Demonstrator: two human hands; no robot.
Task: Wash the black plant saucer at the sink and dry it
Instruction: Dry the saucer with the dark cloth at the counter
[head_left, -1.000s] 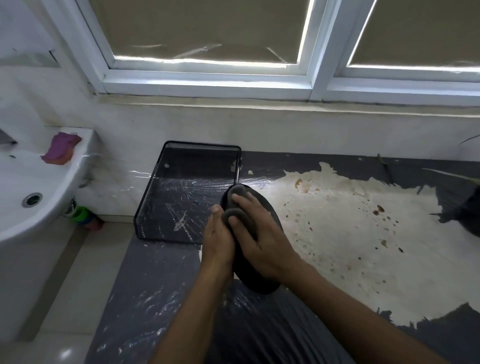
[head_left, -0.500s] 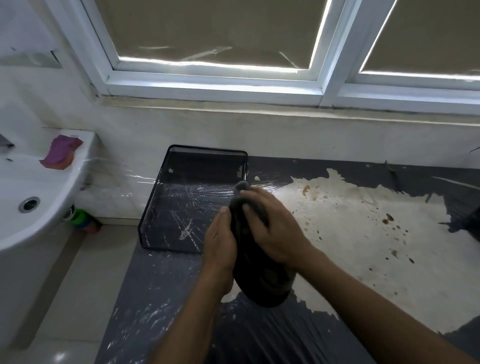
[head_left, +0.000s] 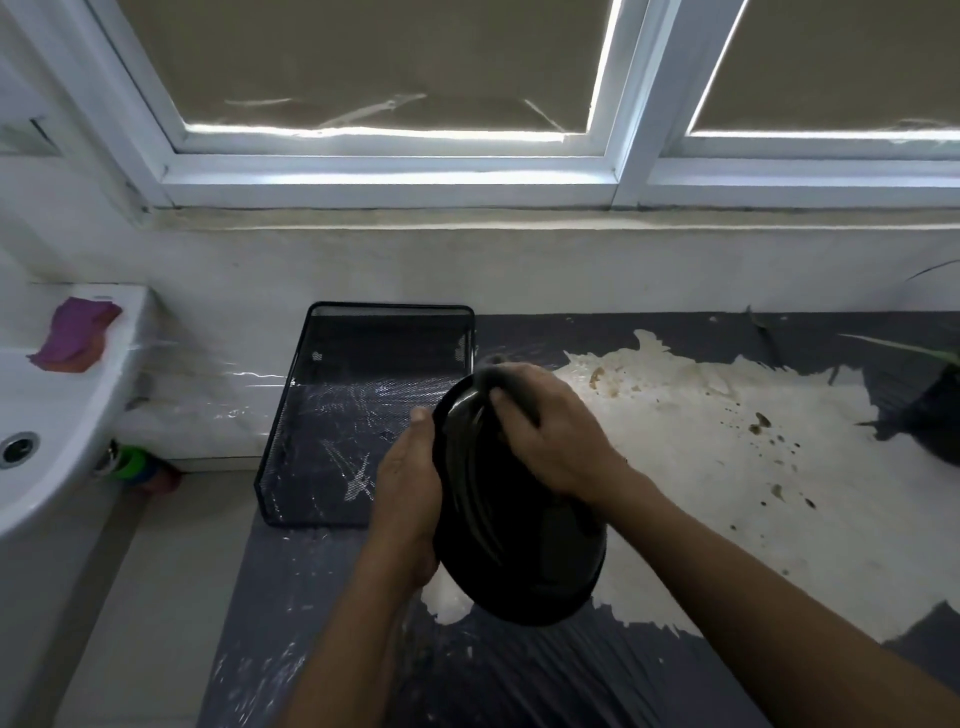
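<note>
Closest in, held up on edge over the counter (head_left: 727, 467), tilted and clear of the surface: the saucer (head_left: 519, 551). Gripped along its left rim by the left hand (head_left: 408, 499), thumb lying at the edge, fingers hidden behind. Pressed at the top by the right hand (head_left: 558, 441), fingers bunched round what looks like a dark cloth (head_left: 506, 387) and clamping it against the rim. Probably the drying step, judging by the cloth and the distance from the basin.

Looks like thin, stiff plastic: light and unlikely to break, but glossy and likely slick if damp. Best taken by the rim, thumb on one face and fingers on the other. Better to rub toward the supporting hand than at the unsupported edge.

Just beyond, lying on the counter near the saucer but not touching it, a black mesh tray (head_left: 389, 309). Further right, partly cut off, a potted plant (head_left: 935, 415). Off to the left and well apart, the white sink (head_left: 78, 415), with a purple sponge (head_left: 72, 338) on its ledge. At the back, a window (head_left: 395, 176) with blinds drawn.
</note>
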